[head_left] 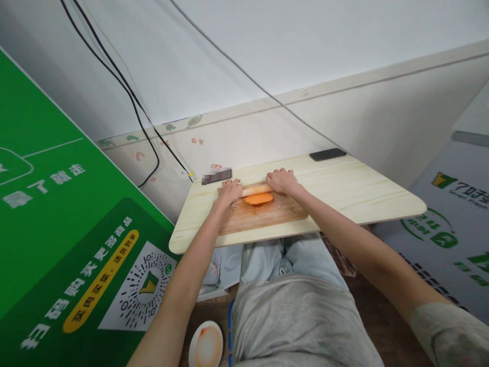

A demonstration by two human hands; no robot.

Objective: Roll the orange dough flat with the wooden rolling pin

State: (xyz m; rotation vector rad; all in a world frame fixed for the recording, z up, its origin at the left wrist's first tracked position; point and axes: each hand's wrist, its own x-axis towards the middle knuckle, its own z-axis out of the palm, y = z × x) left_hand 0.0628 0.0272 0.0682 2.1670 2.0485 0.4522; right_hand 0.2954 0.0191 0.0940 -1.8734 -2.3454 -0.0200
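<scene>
A light wooden rolling pin lies crosswise over a flat piece of orange dough. My left hand is closed round the pin's left end, and my right hand grips its right end. Part of the dough shows on the near side of the pin; whatever lies beneath the pin is hidden. Under both is a brown wooden board with pale dusty marks, set near the front edge of the pale table.
Two dark phones, a left one and a right one, lie along the table's back edge by the wall. Below stands a stained white plate. A green printed panel rises at left, a white printed cabinet at right. Cables hang behind.
</scene>
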